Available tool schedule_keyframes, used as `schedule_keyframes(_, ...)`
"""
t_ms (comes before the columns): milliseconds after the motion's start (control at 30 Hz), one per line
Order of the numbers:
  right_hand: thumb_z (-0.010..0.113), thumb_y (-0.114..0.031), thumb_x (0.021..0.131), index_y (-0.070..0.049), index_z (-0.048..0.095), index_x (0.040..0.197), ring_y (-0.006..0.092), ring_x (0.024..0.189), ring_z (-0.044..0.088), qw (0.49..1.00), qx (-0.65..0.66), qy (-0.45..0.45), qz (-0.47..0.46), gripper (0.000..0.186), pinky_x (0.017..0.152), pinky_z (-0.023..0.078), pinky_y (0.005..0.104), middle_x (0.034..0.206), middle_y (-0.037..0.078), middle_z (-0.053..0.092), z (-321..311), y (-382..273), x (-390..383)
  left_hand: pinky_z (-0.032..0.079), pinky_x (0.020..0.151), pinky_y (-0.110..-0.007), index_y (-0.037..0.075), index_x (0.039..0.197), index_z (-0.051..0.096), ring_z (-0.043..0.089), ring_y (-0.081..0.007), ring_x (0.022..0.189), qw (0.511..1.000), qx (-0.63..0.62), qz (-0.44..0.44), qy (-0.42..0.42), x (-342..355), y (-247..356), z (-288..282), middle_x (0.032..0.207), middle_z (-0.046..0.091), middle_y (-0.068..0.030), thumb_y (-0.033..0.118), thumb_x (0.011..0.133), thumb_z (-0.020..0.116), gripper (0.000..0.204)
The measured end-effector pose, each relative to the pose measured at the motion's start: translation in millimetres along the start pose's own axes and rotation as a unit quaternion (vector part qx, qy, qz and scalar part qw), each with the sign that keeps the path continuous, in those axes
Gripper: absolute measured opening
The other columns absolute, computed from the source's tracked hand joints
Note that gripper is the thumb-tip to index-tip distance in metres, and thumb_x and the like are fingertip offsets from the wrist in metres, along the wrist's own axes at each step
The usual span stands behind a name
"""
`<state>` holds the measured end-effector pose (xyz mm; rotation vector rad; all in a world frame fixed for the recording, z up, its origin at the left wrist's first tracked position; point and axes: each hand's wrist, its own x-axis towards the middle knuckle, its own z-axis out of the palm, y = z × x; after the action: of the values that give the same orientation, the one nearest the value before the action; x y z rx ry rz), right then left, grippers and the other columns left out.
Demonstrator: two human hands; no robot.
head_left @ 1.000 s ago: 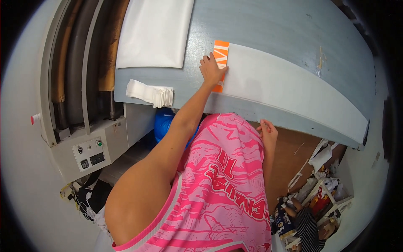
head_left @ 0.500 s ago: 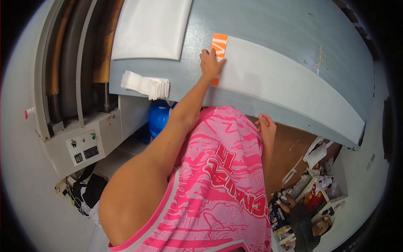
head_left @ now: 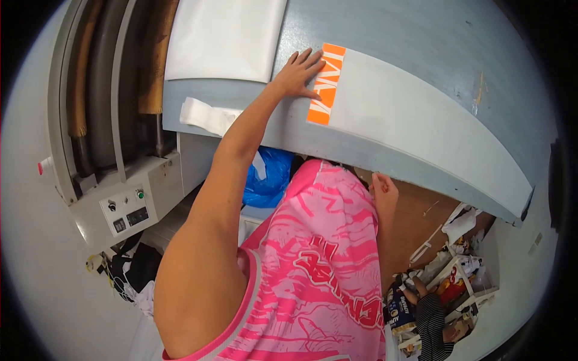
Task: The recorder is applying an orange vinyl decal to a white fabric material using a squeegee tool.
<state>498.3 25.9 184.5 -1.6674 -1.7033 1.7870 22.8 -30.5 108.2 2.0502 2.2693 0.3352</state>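
My left hand (head_left: pixel 299 75) is open, its fingers spread on the blue-grey table. Its fingertips and thumb touch the left edge of an orange strip with white lettering (head_left: pixel 327 84). To the right, a long white sheet (head_left: pixel 415 111) runs on from the strip and lies flat along the table's near side. Close by my body, just in front of the table's near edge, my right hand (head_left: pixel 384 189) has its fingers curled. Whether anything is inside them is hidden.
A stack of white sheets (head_left: pixel 226 39) lies left of my left hand. A bundle of folded white strips (head_left: pixel 208 117) sits near the table edge, partly behind my forearm. Far left stands a roller machine with a control panel (head_left: pixel 126 210). Below are a blue bag (head_left: pixel 268 177) and a cluttered shelf (head_left: pixel 469 277).
My left hand has moved off the orange strip to its left edge and spread its fingers, uncovering the lettering. The right hand stays curled near the table edge.
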Motion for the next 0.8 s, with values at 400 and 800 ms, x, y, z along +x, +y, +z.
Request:
schedule_keyframes(400, 0.079, -0.03, 0.102, -0.013, 0.059, 0.158, 0.0208, 0.071, 0.057, 0.915, -0.298, 0.039, -0.268, 0.062, 0.067, 0.051, 0.0378, 0.088, 0.005, 0.059, 93, -16, 64, 0.01, 0.137, -0.059, 0.022, 0.174, 0.033, 0.017, -0.0364, 0.169, 0.999, -0.012, 0.008, 0.032, 10, 6, 25, 0.182, 0.026, -0.0068, 0.098, 0.079, 0.06, 0.124)
schedule_keyframes(800, 0.077, -0.037, 0.103, -0.02, 0.065, 0.154, 0.0224, 0.069, 0.054, 0.856, -0.358, 0.199, -0.315, 0.055, 0.063, 0.048, 0.0408, 0.089, 0.005, 0.054, 112, 33, 114, 0.01, 0.136, -0.061, 0.035, 0.174, 0.033, 0.019, -0.0372, 0.168, 0.998, 0.014, 0.007, 0.061, 31, 12, 53, 0.182, 0.027, -0.0062, 0.102, 0.079, 0.052, 0.118)
